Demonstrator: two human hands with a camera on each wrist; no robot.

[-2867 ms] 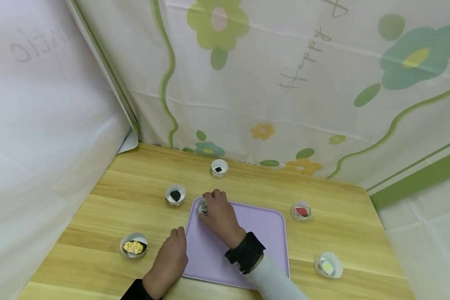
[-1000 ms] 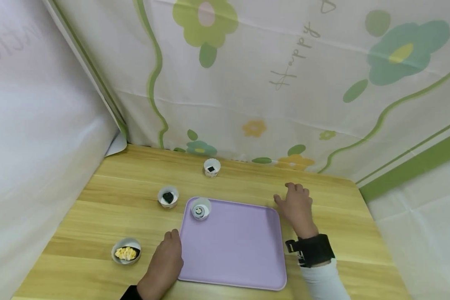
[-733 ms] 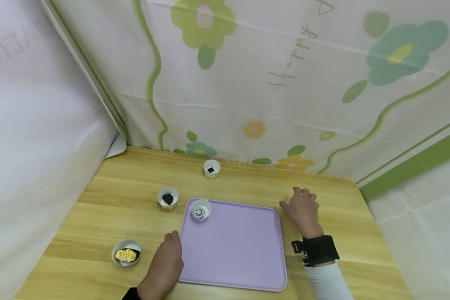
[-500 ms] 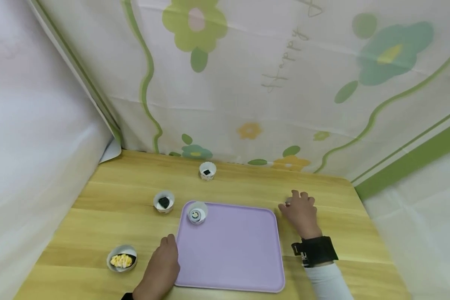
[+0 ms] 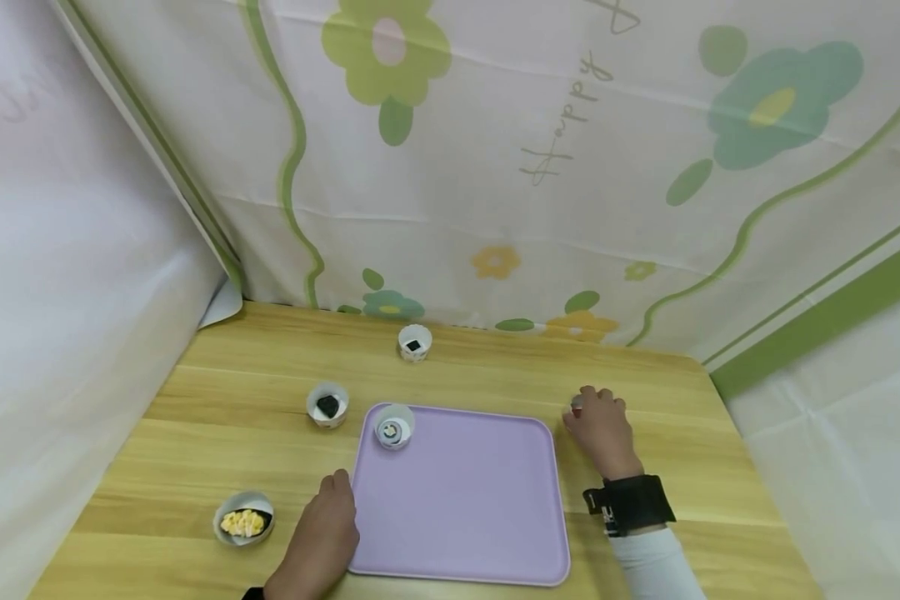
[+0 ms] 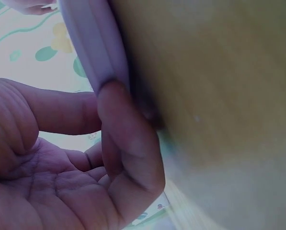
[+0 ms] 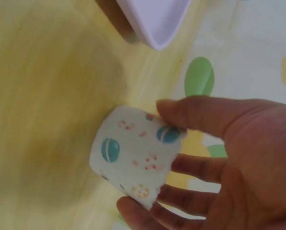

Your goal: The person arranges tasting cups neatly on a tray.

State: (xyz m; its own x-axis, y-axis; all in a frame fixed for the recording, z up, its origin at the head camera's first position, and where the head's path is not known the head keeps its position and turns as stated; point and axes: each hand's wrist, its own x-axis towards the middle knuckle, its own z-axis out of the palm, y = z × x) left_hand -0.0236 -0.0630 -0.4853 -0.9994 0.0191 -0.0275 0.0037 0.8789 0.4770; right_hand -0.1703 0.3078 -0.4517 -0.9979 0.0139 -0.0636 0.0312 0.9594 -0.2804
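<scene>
My left hand (image 5: pixel 318 533) pinches the left edge of the lilac tray (image 5: pixel 457 500); in the left wrist view, thumb and fingers meet on the tray's edge (image 6: pixel 95 43). To the right of the tray, my right hand (image 5: pixel 602 429) holds a white paper baking cup (image 7: pixel 133 153) with teal and pink prints. The thumb is at one side of its rim and the fingers at the other. A bit of red shows inside in the head view; most of the cup is covered by the hand. On the tray's back left corner stands a paper cup (image 5: pixel 403 414) with a toy sushi roll (image 5: pixel 392 431).
Left of the tray are two paper cups, one with a black triangular piece (image 5: pixel 328 406), one with a yellow-topped piece (image 5: pixel 243 523). Another cup (image 5: pixel 415 353) with a black square stands at the back, near the flowered curtain (image 5: pixel 420 192). All rest on a wooden table (image 5: pixel 157 475).
My right hand has left the sushi roll cup on the tray, moved right, and taken hold of the cup beside the tray. My left hand stays at the tray's edge.
</scene>
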